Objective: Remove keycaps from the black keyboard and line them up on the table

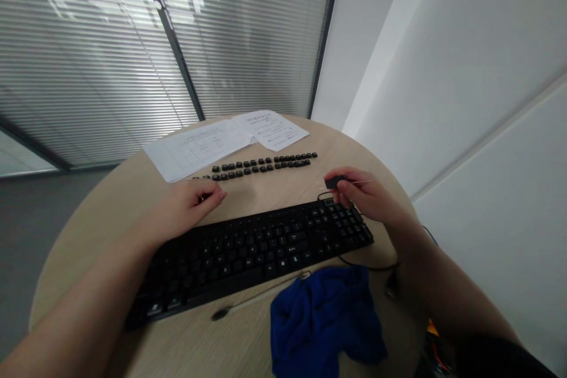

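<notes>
My right hand (361, 194) pinches a keycap puller (334, 181) with a black handle and thin wires, above the right end of a black keyboard (261, 248). My left hand (195, 204) is curled, thumb against the fingers, over the keyboard's upper left edge. Whether anything sits inside its fingers is hidden. Behind the keyboard, loose black keycaps (261, 169) lie in two rows, the left end close to my left hand. The keyboard's top strip and part of its right side show no caps.
A crumpled blue cloth (323, 319) lies in front of the keyboard, beside a thin brush (261, 295) with a dark tip. Printed papers (212, 142) cover the table's far side. A black cable (372, 269) runs along the right. Blinds (248, 41) and a white wall (487, 71) stand beyond the round table.
</notes>
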{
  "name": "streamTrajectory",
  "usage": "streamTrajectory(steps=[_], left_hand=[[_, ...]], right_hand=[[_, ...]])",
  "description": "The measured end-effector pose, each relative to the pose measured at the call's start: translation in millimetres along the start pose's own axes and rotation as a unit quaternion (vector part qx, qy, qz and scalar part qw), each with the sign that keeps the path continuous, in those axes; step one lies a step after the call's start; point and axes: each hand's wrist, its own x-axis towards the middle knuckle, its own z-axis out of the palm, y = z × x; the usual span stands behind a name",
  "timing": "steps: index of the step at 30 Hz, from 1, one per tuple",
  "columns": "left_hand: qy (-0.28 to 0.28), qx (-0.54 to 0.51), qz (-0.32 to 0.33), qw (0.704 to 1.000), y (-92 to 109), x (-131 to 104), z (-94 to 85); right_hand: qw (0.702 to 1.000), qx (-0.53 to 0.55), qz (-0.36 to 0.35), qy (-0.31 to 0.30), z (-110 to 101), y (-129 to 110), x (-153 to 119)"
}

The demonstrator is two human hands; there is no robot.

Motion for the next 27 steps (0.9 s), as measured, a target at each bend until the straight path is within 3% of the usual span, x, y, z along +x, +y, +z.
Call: streamTrajectory(steps=[7, 18, 24, 27], left_hand=[[-0.011, 0.003, 0.01, 1.0, 3, -1, 2.9], [-0.013, 0.0, 0.0, 1.0, 2, -1, 2.1], [-0.03, 0.006, 0.005, 1.0, 5, -1, 0.9], [-0.074, 0.025, 0.009, 0.997, 12, -5, -0.6]], right_hand=[[0.991, -0.105, 0.049, -0.072, 12, 2, 4], [0.975, -0.188, 0.074, -0.094, 12, -7, 4], [0.965, -0.244, 0.087, -0.038, 25, -13, 1], [0.961, -0.263, 0.088, -0.016, 32, -15, 0]])
